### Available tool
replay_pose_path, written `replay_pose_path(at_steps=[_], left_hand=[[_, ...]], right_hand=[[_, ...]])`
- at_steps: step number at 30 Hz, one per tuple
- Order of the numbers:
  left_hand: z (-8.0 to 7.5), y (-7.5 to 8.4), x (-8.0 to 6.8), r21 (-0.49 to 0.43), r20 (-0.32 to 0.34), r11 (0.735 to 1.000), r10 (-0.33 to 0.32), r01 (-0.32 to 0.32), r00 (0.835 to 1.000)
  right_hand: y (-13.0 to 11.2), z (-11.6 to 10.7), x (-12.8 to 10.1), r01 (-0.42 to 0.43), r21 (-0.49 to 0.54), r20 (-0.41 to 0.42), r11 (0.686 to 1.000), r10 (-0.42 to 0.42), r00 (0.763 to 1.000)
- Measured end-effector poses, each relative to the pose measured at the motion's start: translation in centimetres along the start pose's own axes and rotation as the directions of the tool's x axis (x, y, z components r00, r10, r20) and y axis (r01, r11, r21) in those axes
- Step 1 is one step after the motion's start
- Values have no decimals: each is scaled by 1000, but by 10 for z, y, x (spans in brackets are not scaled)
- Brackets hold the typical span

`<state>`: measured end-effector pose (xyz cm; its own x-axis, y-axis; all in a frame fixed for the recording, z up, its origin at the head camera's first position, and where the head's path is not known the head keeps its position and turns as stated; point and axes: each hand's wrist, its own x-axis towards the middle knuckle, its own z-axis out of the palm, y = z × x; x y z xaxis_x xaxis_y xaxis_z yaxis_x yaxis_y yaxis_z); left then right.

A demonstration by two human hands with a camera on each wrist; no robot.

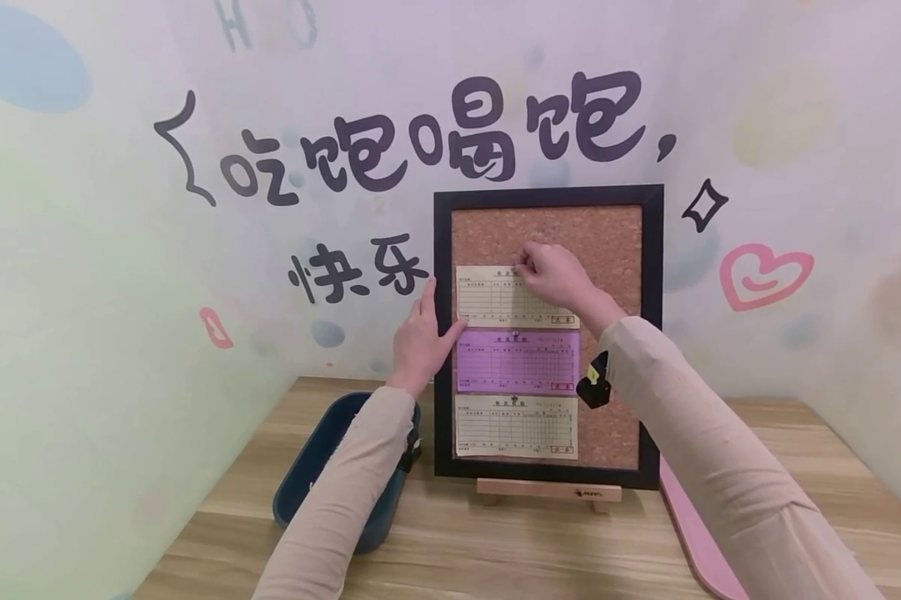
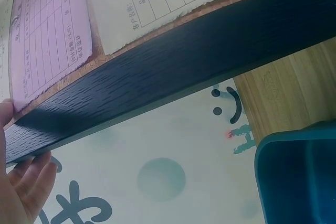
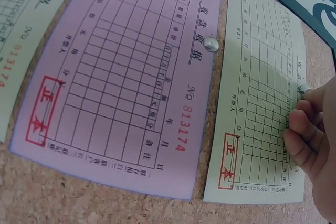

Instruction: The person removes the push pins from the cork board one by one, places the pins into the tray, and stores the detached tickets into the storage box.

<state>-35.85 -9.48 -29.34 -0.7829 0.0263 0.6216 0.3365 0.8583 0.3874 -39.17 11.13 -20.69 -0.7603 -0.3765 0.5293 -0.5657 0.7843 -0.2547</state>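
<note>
Blue bin [image 1: 322, 467] sits at the table's [image 1: 495, 550] left edge, just left of the cork board [image 1: 615, 242]. My left hand [image 1: 420, 337] lies flat, fingers straight, on the board's left frame, thumb on the top slip's [image 1: 495, 300] corner. That yellow slip is at the board's upper left, above the pink slip [image 1: 516, 361]. My right hand [image 1: 558, 275] pinches a pin at the slip's top edge, fingers curled.
</note>
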Motion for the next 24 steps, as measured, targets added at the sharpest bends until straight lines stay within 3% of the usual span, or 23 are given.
replay_pose_path(at_steps=[11, 24], left_hand=[[2, 0, -1, -12, -11, 1000, -6, 6, 1000], [2, -2, -1, 11, -24, 1000, 13, -13, 1000]], right_hand=[[2, 1, -3, 38, -39, -8, 999, -38, 999], [0, 4, -3, 0, -8, -22, 1000, 0, 1000]])
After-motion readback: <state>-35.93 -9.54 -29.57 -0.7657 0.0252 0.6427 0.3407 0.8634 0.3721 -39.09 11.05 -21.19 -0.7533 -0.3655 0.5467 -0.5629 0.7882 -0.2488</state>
